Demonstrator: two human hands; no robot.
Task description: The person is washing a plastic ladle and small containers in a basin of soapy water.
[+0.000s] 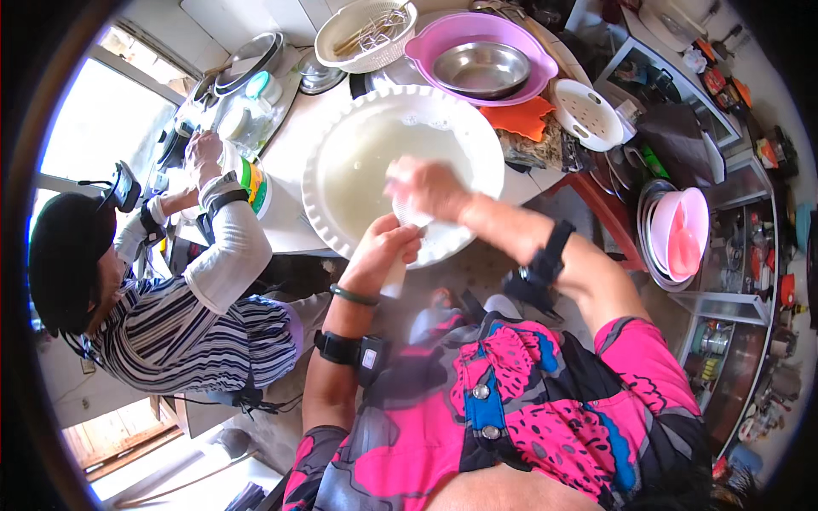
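Observation:
A large white plastic basin (323, 211) with a scalloped rim holds cloudy water with some suds at its far side. Over its near rim, my left hand (383, 250) grips a white utensil (393, 281) by its flat handle, which points down toward me. The utensil's ribbed or perforated head lies partly under my right hand (429, 190), so its exact kind is unclear. My right hand is motion-blurred, its fingers curled against that head. Whether it also holds a cloth or pad cannot be made out.
A co-worker (185, 319) in a striped top stands at left, hands by a white bucket (259, 188). Behind the basin are a pink basin (543, 67) holding a steel bowl (482, 67) and a white basket (332, 48) of utensils. A white colander (588, 115) sits right; stacked basins (693, 217) stand farther right.

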